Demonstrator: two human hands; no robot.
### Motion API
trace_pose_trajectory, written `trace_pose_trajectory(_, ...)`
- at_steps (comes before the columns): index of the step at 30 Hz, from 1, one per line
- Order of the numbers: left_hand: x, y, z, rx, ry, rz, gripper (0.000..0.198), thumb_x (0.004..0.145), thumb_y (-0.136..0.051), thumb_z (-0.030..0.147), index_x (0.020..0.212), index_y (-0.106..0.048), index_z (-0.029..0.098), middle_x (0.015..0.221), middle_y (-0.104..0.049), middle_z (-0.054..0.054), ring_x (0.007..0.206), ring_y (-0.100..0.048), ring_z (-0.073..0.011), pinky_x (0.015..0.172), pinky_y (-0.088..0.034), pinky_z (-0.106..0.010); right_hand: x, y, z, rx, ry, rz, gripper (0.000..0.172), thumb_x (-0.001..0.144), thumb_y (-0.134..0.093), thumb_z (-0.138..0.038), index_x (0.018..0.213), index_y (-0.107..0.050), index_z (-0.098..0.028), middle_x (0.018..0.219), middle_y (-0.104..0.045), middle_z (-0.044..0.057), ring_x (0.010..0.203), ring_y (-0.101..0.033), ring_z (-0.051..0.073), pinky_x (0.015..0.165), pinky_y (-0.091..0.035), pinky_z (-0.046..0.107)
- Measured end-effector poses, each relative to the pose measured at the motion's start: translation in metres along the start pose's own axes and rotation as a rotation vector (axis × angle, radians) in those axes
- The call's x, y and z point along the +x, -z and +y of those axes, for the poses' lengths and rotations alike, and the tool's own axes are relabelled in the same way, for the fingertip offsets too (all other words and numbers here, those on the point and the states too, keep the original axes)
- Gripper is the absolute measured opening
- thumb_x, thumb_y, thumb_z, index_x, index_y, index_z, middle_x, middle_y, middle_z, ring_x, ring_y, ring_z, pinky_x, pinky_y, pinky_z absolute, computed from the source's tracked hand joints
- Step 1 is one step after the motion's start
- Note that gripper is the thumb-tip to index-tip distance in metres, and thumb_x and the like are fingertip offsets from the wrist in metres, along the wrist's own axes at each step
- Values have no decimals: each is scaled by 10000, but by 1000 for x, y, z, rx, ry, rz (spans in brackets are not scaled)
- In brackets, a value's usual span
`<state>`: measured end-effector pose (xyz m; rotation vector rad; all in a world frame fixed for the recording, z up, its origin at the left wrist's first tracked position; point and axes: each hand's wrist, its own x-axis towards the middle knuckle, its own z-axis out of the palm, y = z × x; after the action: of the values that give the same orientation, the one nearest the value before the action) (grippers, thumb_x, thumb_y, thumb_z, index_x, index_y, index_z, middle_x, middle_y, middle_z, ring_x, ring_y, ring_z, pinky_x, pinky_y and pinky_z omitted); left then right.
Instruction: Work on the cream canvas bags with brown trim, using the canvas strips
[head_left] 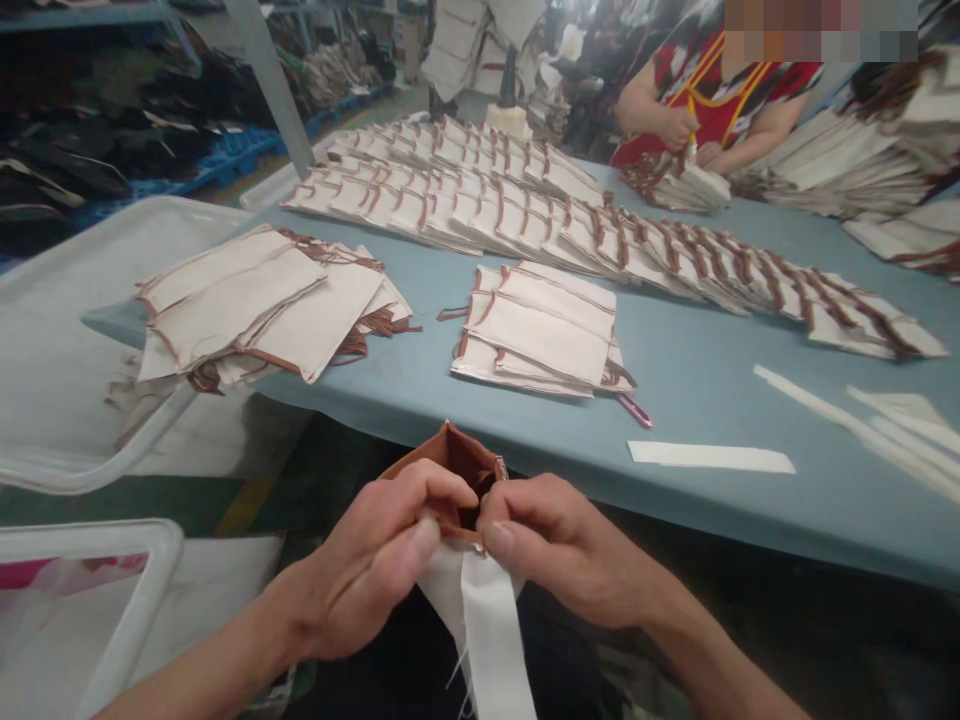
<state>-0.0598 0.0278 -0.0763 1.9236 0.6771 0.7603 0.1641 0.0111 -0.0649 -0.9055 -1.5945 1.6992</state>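
Note:
Between my hands, just off the table's near edge, is a cream fabric pouch (442, 585) with a brown lining, its mouth facing up and open. My left hand (382, 555) pinches the pouch's rim from the left, thumb outside and fingers at the lining. On the right, my right hand (559, 545) grips the rim near a corner, its thumb and forefinger pressed together. A white fabric strip (495, 630) hangs down the pouch's front from below my right fingertips. Loose threads dangle beside the strip. The pouch's lower part is hidden from sight.
On the blue table (420, 400) lie a left pile of cream pieces (247, 300), a middle stack (544, 325), long overlapping rows (480, 210), a pink thread snipper (636, 410) and a white strip (709, 457). White bins (172, 560) stand left. A co-worker (697, 120) handles pieces across the table.

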Motion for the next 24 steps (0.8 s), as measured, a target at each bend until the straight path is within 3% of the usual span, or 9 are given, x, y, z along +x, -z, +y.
trace_pose_trajectory(3,10,13,16,7,132,-152,374,1100,-295,300,880,-578,194,786,-575,26,703,-544,-118,671,-431,-217,-5,4,-15,-327,135,19,271,998,-535,-246,734,-526,-187,652,-453,-52,597,-389,97,596,-314,244)
trace_pose_trajectory(8,26,22,23,71,50,-335,341,1074,-468,313,757,-484,189,695,-479,70,630,-433,-85,610,-341,-206,-11,4,-22,-629,289,34,213,1005,-520,-185,796,-562,-186,720,-556,-19,662,-476,121,658,-335,270)
trace_pose_trajectory(13,24,13,8,61,-46,-303,358,1050,-542,312,718,-494,186,645,-468,84,584,-412,-74,569,-315,-202,-14,8,-19,-563,243,-10,285,1056,-465,-260,806,-580,-189,717,-581,-14,659,-497,127,669,-357,274)
trace_pose_trajectory(19,10,10,-3,119,-25,-347,266,1049,-556,322,828,-631,194,684,-634,56,610,-546,-82,607,-367,-193,-20,16,-21,-328,30,-120,499,1116,-292,-405,853,-645,-169,779,-631,19,690,-541,143,708,-408,285)
trace_pose_trajectory(24,7,14,10,220,-13,-382,257,1049,-519,291,815,-583,207,679,-624,55,608,-569,-95,608,-366,-211,-17,15,-19,-504,163,-126,615,1126,-172,-499,803,-591,-185,764,-619,28,704,-524,157,764,-400,320)
